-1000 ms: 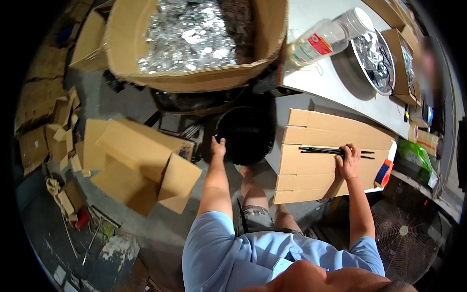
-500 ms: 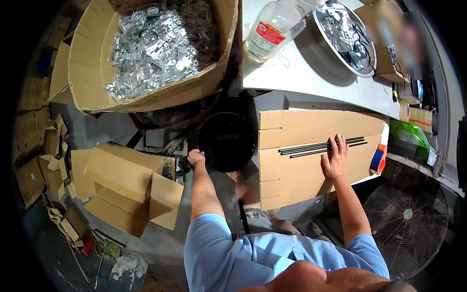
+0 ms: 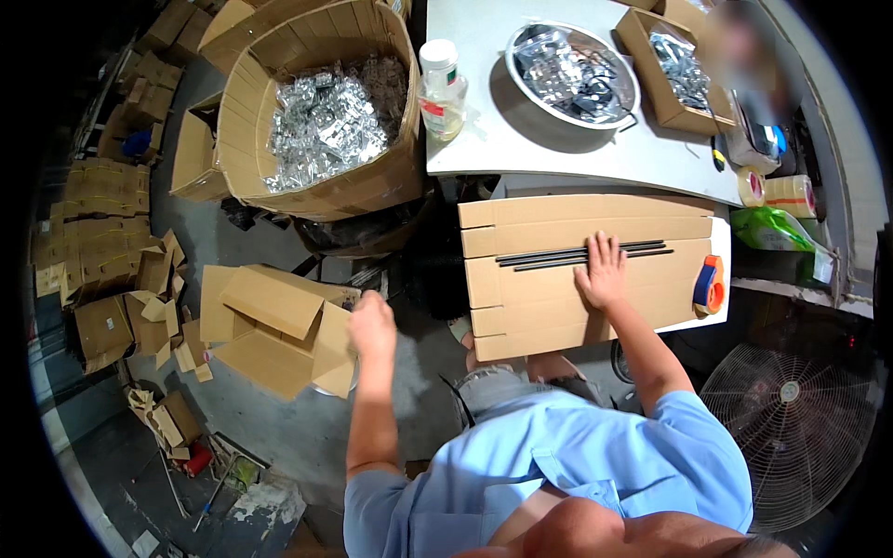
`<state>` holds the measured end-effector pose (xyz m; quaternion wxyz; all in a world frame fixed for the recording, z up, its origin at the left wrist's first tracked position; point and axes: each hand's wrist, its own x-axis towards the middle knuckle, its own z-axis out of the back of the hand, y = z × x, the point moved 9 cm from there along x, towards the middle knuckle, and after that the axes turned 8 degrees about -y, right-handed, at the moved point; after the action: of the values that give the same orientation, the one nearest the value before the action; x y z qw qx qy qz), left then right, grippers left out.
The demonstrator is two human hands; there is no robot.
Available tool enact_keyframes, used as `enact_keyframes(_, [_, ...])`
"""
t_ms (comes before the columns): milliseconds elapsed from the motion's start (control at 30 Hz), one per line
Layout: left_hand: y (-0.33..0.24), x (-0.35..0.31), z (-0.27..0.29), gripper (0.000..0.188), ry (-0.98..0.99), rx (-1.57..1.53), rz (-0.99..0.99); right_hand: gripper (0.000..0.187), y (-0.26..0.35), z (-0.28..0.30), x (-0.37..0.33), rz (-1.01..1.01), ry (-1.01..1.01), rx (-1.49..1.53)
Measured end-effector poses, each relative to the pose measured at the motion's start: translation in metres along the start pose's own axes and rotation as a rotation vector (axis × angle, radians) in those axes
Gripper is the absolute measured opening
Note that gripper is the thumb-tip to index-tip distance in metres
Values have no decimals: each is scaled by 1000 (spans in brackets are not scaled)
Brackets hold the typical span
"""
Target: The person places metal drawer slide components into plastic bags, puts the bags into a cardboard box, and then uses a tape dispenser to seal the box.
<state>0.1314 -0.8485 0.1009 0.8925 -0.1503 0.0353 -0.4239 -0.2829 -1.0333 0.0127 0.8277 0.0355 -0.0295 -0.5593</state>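
Observation:
My right hand (image 3: 603, 272) lies with fingers stretched out on a flattened brown carton (image 3: 549, 316). Beneath those fingers run several thin black rods (image 3: 535, 258), laid side by side across the cardboard. Beside the carton's right edge is an orange-and-blue tape dispenser (image 3: 709, 285). My left hand (image 3: 372, 325) is closed and raised away from the sheet, near the flaps of an open brown carton (image 3: 274, 299) at floor level. Whatever its fingers may hold is hidden.
A large carton (image 3: 244, 130) of bagged shiny metal parts stands at the far left. The white table (image 3: 474, 153) bears a bottle (image 3: 441, 93), a metal bowl (image 3: 635, 88) and a box of parts (image 3: 642, 42). At lower right is a fan (image 3: 786, 437).
My left hand has left the rim of the round black object and moved beside the open carton's flaps. My right hand stays on the rods. The view has shifted.

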Motion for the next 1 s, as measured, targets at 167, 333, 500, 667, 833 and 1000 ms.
enact_keyframes(167, [-59, -26, 199, 8, -323, -405, 138, 73, -2, 18, -8, 33, 47, 130])
enact_keyframes(333, [-100, -74, 289, 19, -573, -1041, -4, 54, -127, 66, -31, -230, -208, 29])
enact_keyframes(500, [-138, -55, 174, 19, -350, -1256, 317, 45, -314, 75, -105, -664, -309, -217])
enact_keyframes(667, [-155, -76, -71, 25, 23, -1538, 672, 35, -334, 61, -109, -541, -167, 0])
enact_keyframes(833, [-159, -114, -182, 16, 120, -1509, 975, 35, -332, 67, -104, -524, -194, -78])
enact_keyframes(1000, [-106, -97, -156, 22, -174, -828, 563, 45, -313, 68, -93, -580, -142, -146])
